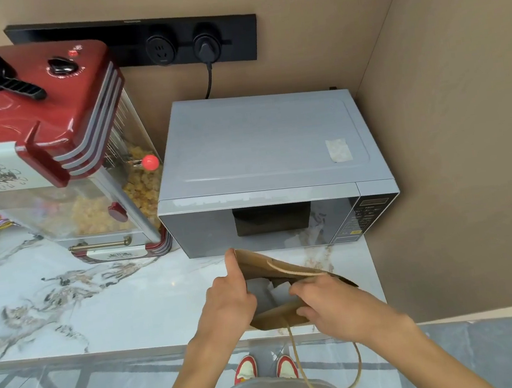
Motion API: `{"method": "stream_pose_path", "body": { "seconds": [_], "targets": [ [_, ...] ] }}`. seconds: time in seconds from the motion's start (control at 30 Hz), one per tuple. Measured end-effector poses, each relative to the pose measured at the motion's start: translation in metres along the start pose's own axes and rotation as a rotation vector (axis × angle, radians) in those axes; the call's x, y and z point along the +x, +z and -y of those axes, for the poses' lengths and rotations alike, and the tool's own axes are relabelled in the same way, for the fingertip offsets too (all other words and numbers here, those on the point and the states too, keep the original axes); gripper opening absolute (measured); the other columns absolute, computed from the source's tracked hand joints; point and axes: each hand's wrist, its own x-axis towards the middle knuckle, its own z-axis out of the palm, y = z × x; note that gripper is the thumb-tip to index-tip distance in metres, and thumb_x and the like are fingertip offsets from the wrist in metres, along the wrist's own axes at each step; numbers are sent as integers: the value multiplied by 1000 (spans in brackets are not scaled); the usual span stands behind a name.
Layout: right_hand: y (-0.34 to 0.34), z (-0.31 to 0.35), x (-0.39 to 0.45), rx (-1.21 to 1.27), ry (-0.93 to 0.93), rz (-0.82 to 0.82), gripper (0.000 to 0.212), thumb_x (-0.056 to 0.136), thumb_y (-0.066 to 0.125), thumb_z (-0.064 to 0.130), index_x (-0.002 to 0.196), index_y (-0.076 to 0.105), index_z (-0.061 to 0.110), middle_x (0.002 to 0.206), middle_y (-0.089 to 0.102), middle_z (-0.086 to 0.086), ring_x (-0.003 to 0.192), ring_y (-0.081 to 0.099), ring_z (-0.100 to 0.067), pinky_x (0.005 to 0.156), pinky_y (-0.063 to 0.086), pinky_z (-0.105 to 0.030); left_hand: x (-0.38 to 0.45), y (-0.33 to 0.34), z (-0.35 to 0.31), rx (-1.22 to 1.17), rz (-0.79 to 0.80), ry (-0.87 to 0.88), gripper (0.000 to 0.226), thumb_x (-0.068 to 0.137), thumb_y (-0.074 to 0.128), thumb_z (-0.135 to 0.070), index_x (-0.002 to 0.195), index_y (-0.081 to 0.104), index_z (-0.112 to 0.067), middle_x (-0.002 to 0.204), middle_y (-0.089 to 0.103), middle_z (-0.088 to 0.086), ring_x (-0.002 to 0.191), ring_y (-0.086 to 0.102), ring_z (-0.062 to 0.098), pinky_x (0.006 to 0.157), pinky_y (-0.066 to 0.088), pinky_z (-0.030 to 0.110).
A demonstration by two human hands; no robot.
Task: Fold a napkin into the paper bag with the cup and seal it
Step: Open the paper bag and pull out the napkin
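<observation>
A brown paper bag (pixel 274 315) stands open on the marble counter (pixel 101 309) near its front edge, just before the microwave. White napkin paper (pixel 268 290) shows inside the bag's mouth; the cup is hidden. My left hand (pixel 230 297) holds the bag's left rim, its index finger stretched up along the far corner. My right hand (pixel 323 303) pinches the right rim, fingers curled over the edge. One twine handle (pixel 333 374) hangs down over the counter's front edge.
A grey microwave (pixel 261 167) sits right behind the bag, against the right wall. A red popcorn machine (pixel 49 148) fills the counter's left rear. A black socket strip with a plugged cable runs along the back wall. My shoes show on the floor below.
</observation>
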Motion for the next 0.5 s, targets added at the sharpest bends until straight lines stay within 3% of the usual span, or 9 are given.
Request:
{"method": "stream_pose_path", "body": {
  "seconds": [0.07,0.13,0.33,0.5],
  "targets": [
    [-6,5,11,-39,40,51,12,95,49,6,100,56,14,97,56,-7,87,57,-27,56,39,-30,1,0,-1,31,-4,-9,78,93,47,-9,155,3,-23,92,52,6,80,51,22,68,41,33],
    [-11,12,25,-66,88,96,21,91,47,-3,102,57,12,95,53,-9,82,55,-26,54,37,-29,1,0,0,62,-4,-18,78,93,47,-10,155,3,-26,93,53,7,80,50,22,67,41,34],
    [4,10,69,-165,243,235,41,93,51,-7,133,52,5,131,52,-18,113,59,-37,77,46,-37,7,0,9,65,-16,-23,83,92,50,-9,156,0,-29,103,60,12,83,50,22,70,43,32],
    [19,-18,79,-240,336,403,65,91,60,4,150,33,5,146,49,-20,127,55,-36,98,49,-42,7,0,12,31,-48,-25,87,91,52,-4,158,-1,-25,112,63,14,86,53,22,72,42,29]
  ]
}}
